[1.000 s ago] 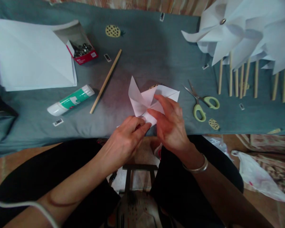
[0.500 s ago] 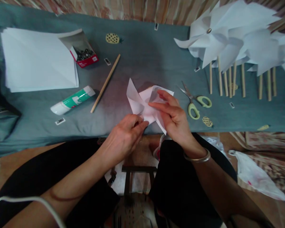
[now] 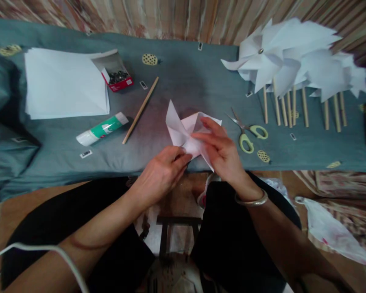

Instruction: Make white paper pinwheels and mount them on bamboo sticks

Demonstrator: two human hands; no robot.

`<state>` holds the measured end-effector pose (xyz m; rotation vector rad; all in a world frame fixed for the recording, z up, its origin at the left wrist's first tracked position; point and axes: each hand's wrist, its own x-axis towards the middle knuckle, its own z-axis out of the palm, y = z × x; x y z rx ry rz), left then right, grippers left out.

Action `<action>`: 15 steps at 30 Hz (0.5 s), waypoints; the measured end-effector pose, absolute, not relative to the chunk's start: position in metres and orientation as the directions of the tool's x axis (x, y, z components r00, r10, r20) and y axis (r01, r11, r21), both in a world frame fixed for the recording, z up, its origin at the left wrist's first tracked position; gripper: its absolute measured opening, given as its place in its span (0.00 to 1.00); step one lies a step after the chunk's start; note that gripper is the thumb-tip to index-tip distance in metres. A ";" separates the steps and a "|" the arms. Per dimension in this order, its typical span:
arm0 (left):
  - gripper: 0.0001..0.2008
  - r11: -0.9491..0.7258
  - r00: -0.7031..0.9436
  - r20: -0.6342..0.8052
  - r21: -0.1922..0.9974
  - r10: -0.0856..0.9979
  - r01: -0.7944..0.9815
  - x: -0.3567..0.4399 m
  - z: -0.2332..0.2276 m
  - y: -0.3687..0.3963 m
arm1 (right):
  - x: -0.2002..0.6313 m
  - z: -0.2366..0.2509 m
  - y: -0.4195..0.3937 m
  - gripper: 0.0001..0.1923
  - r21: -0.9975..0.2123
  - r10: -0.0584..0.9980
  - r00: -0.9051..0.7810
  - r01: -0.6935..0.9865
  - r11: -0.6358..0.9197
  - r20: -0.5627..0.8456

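A white paper pinwheel [image 3: 177, 129] with curled blades lies between my hands close to the table's front edge. My left hand [image 3: 166, 169] pinches its lower left edge between thumb and fingers. From the right, my right hand [image 3: 221, 150] presses fingertips on the pinwheel's centre, its thumb and palm against the right blades; it wears a bangle. To the right of that hand are scissors [image 3: 247, 132] with green handles, blades parted. A bare wooden stick [image 3: 140, 110] rests at an angle to the left of the pinwheel.
A glue stick [image 3: 102, 129] lies left of the wooden stick. Behind it are a stack of white paper [image 3: 64, 85] and a red box [image 3: 120, 84] of small metal pins. Several finished pinwheels [image 3: 293, 53] on sticks lie at the back right. A white cable [image 3: 55, 248] crosses my left forearm.
The camera view has shifted slightly, so the table items appear lower and moved. Both hands keep nearly the same hold on the paper pinwheel.
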<state>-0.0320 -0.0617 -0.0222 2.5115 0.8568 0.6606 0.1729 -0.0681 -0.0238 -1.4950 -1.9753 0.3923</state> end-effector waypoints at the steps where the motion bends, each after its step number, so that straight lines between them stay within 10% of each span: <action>1: 0.12 -0.735 0.700 0.306 0.500 0.645 0.459 -0.032 -0.022 -0.062 | 0.177 -0.021 -0.065 0.19 -0.594 0.947 -0.131 0.751 0.287 0.293; 15: 0.11 -0.782 0.686 0.376 0.304 0.623 0.544 -0.059 -0.013 -0.035 | 0.187 0.001 -0.057 0.21 -0.368 0.985 -0.055 0.923 0.112 0.162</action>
